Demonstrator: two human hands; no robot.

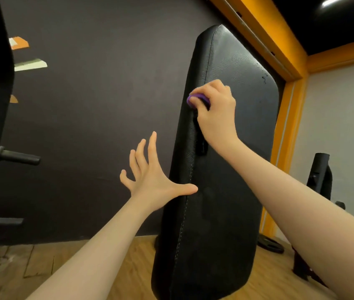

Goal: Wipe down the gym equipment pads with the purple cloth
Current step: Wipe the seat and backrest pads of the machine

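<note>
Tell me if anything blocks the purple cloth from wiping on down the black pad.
Nothing visible lies on the pad face below the purple cloth, which the right hand grips against its upper left edge. The left hand is spread open, its thumb at the pad's left seam lower down, so it sits in the path only along that edge.

Purple cloth (197, 98) mostly inside grip.
</note>
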